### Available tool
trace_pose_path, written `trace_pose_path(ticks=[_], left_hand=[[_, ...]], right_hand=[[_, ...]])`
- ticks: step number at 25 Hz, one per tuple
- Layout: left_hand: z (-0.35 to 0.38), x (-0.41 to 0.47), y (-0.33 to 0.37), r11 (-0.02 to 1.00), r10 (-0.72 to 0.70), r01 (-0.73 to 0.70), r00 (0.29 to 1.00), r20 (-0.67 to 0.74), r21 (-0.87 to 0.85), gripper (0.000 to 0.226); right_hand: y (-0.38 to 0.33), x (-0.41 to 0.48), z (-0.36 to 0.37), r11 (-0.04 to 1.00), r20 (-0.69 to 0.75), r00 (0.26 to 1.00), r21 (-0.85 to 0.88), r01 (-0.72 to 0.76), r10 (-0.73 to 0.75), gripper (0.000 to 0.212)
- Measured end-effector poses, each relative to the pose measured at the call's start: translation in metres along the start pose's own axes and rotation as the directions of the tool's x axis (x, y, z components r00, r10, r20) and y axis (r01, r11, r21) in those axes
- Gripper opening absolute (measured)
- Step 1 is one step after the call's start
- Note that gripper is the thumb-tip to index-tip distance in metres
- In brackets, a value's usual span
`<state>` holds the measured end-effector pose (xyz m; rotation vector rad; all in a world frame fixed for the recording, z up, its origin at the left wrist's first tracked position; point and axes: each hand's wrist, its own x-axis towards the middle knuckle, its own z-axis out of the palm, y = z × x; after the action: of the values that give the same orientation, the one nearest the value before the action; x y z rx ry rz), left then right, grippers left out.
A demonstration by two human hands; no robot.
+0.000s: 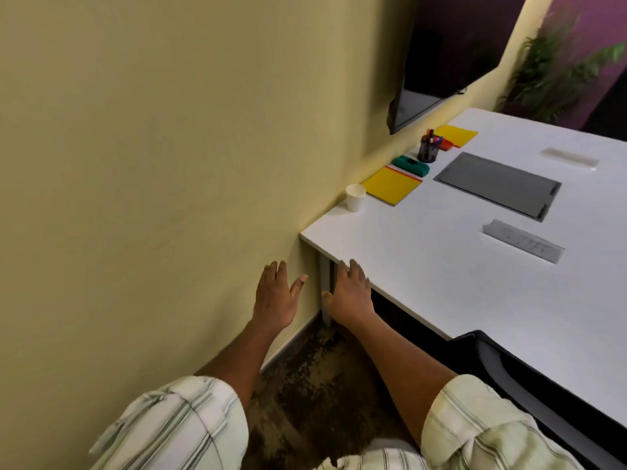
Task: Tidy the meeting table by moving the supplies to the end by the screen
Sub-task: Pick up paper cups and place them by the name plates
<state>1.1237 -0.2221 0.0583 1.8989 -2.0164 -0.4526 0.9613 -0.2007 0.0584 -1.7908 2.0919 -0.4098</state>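
Note:
A row of supplies lies along the wall edge of the white table (441,266), under the dark screen (451,52). Nearest me stands a white paper cup (355,197). Beyond it come a yellow folder (391,185), a green eraser (410,164), a black mesh pen holder (428,150) with pens, and a second yellow folder (456,135). My left hand (276,293) hovers off the table's corner, near the wall, fingers spread and empty. My right hand (351,291) is spread at the table's near edge, holding nothing.
A grey cable hatch (497,184) is set into the table top, with a grey label plate (524,240) nearer me and a pale one (570,157) farther off. A black chair (529,374) stands at the right. A plant (556,72) stands beyond the table.

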Motion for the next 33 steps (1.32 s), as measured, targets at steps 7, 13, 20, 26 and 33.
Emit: trace_pose_path(ticks=[7, 13, 20, 26, 33], left_hand=[[0.023, 0.101, 0.017, 0.994, 0.109, -0.109, 0.99, 0.087, -0.01, 0.072], [0.041, 0.187, 0.049, 0.988, 0.081, -0.049, 0.971, 0.226, -0.145, 0.074], [0.079, 0.26, 0.091, 0.949, 0.023, 0.076, 0.951, 0.308, -0.306, 0.066], [0.118, 0.328, 0.1, 0.903, -0.027, 0.172, 0.937, 0.349, -0.395, 0.062], [0.151, 0.414, 0.103, 0.902, -0.021, 0.208, 0.898, 0.44, -0.38, 0.08]], right_hand=[[0.02, 0.087, 0.003, 0.99, -0.035, 0.99, 0.053, -0.134, 0.136, 0.079], [0.043, 0.173, -0.006, 0.988, -0.022, 0.991, 0.08, -0.129, 0.131, 0.078], [0.079, 0.228, -0.013, 0.946, -0.042, 0.974, 0.249, -0.206, 0.223, 0.076], [0.109, 0.283, -0.014, 0.897, -0.01, 0.95, 0.333, -0.29, 0.311, 0.079], [0.113, 0.379, -0.013, 0.857, 0.029, 0.925, 0.367, -0.362, 0.378, 0.086]])
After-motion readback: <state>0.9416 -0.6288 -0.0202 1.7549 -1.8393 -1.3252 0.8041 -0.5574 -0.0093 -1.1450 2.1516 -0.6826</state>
